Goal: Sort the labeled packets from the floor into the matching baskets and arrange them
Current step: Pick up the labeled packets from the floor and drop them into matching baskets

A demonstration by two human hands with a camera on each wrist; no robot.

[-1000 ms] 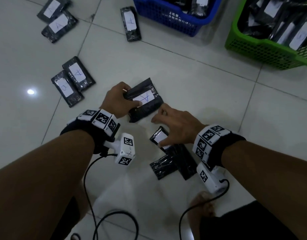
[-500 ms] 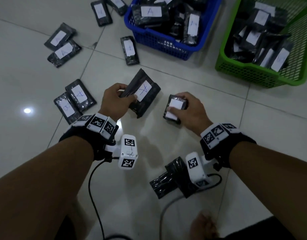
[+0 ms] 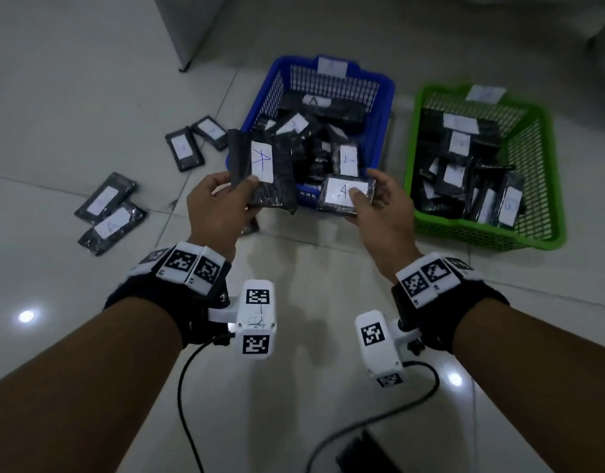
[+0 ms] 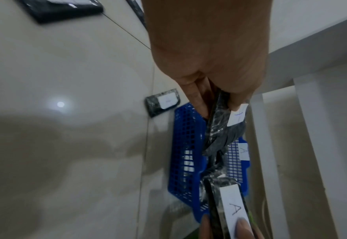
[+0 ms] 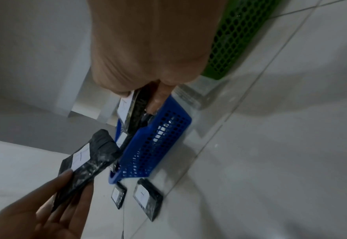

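My left hand (image 3: 222, 199) pinches a large black packet (image 3: 277, 172) with a white label marked A, held upright at the blue basket's near left corner. In my right hand (image 3: 372, 206) is a smaller black packet (image 3: 345, 196), also labelled A, thumb on its label, just above the basket's near rim. The blue basket (image 3: 384, 107) carries an A tag and holds several black packets. In the left wrist view the large packet (image 4: 223, 129) sits between thumb and fingers, with the small packet (image 4: 229, 207) below. The right wrist view shows the small packet (image 5: 134, 106) gripped over the blue basket (image 5: 158, 143).
A green basket (image 3: 547, 186) with several packets stands right of the blue one. More black labelled packets lie on the white tiled floor at left (image 3: 106, 213) and behind (image 3: 192, 145). A white cabinet (image 3: 192, 25) stands at the back. Cables (image 3: 379, 421) trail near my arms.
Both hands have lifted their packets from the floor and carried them forward to the blue basket's near edge. The right hand picked up its small packet during this time.
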